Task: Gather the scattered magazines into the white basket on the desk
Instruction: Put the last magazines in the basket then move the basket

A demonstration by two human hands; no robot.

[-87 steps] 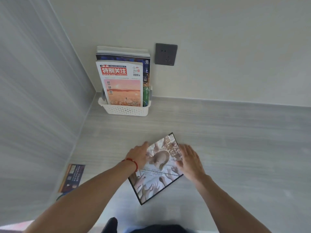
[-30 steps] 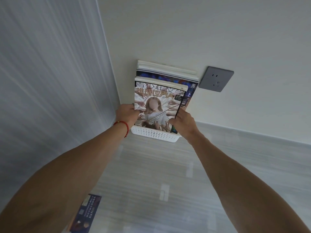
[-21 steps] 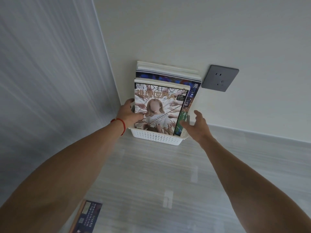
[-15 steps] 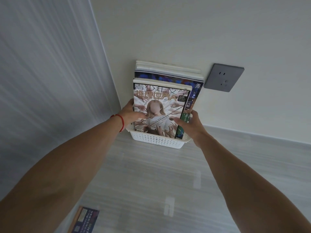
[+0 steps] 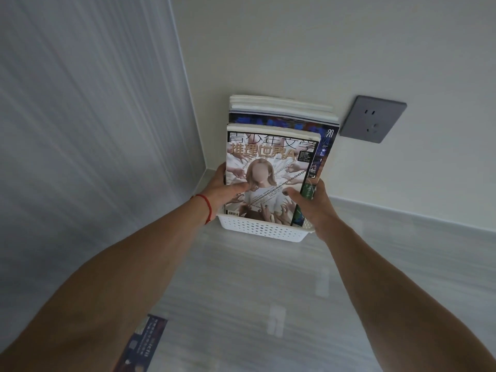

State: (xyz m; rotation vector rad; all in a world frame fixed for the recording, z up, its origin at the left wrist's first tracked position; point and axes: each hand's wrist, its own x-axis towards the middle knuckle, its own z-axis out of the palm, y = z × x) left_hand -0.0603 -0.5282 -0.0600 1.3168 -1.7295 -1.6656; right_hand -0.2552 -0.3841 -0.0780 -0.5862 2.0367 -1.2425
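Front magazine [image 5: 271, 167] upright in white basket [image 5: 261, 229] on desk [image 5: 241, 291]. Left hand [image 5: 224, 190] grips its left edge, thumb on cover. Right hand [image 5: 312, 208] grips the right edge likewise.

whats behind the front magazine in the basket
Behind the front magazine stand a dark blue magazine and pale ones. Their covers and count are hidden; the basket hides their bottoms.

back wall [image 5: 322, 49]: plain cream | grey socket [image 5: 373, 118] | left panel [image 5: 80, 116]: grey woodgrain | desk [image 5: 268, 291]: grey

Looks like a home study corner to me: pale wood-grain desk [image 5: 268, 304], plain wall, grey wall socket [image 5: 373, 119] upper right.
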